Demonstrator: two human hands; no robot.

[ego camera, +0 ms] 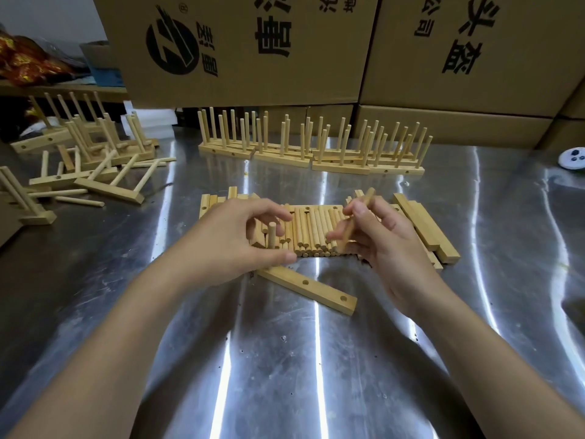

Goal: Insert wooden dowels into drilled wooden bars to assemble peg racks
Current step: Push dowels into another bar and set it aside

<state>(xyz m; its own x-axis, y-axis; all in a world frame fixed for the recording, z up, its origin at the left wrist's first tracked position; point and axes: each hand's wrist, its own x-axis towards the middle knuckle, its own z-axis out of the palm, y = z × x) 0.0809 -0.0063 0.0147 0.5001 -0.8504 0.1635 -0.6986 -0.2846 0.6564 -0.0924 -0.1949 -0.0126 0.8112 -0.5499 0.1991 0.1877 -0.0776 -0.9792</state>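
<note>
Drilled bar [323, 291] lies flat on the steel table [285, 375] near the middle of the view, running from 10 o'clock to 4 o'clock. Its upper end is tucked under the left hand [231, 239]. One upright dowel [271, 237] stands at that end, and two empty holes show further along the bar.

The left hand's thumb lies along the bar's end and its fingers arch over the standing peg. Whether they clasp it cannot be made out.

At 3 o'clock from that hand, well clear of the bar, the right hand [386, 245] pinches a single dowel [367, 199] between thumb and fingers, its tip slanting up toward 1 o'clock.

Between the two hands, at 12 o'clock from the bar, lies a bed of loose dowels [313, 229], side by side and too many to count surely. A few blank bars [424, 226] are stacked at 2 o'clock.

Finished racks [285, 153] stand in an overlapping row at 12 o'clock. More racks [104, 160] lie tumbled at 10 o'clock. Printed cartons [285, 58] close off the back.
</note>
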